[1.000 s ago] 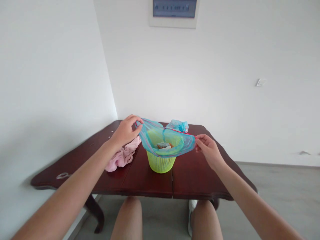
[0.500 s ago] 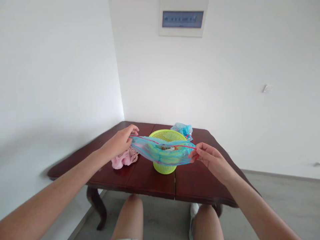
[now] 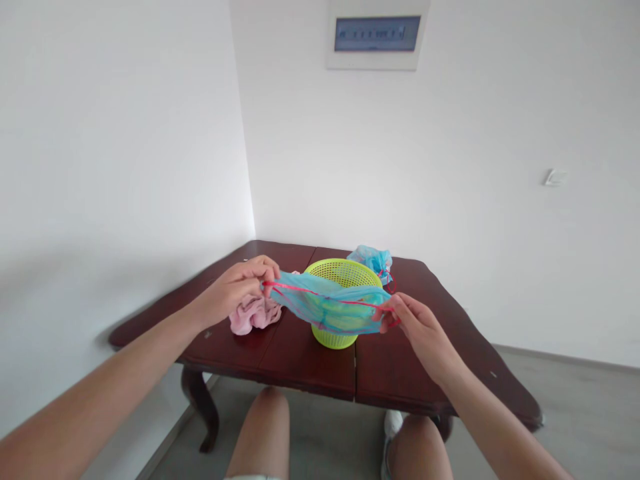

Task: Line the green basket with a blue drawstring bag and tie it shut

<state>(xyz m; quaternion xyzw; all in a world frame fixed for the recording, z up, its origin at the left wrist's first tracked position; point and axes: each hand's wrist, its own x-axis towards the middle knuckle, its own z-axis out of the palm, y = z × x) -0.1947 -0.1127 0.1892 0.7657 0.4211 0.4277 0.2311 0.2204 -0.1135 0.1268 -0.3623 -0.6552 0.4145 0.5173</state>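
A translucent blue drawstring garbage bag (image 3: 325,308) is stretched sideways in front of a yellow-green plastic basket (image 3: 333,340). At the bag's left end my left hand (image 3: 245,280) is closed, pinching the edge and its red drawstring. My right hand (image 3: 413,327) grips the other end, with red string between its fingers. The basket stands upright on the dark red wooden table (image 3: 300,370), and its front is partly hidden by the bag. Below my left hand lies a crumpled pink bag or cloth (image 3: 254,315); I cannot tell which.
Behind the basket to the right rests another bundled blue bag (image 3: 371,259) with red string. White walls border the table at the left and back. An electrical panel (image 3: 377,35) and a switch (image 3: 555,177) are on the back wall. My knees are under the table's front edge.
My left hand has closed on the bag's end and string, where its fingers were looser before. The bag's opening has been drawn nearly flat, hiding the contents seen earlier. The view has shifted slightly left.
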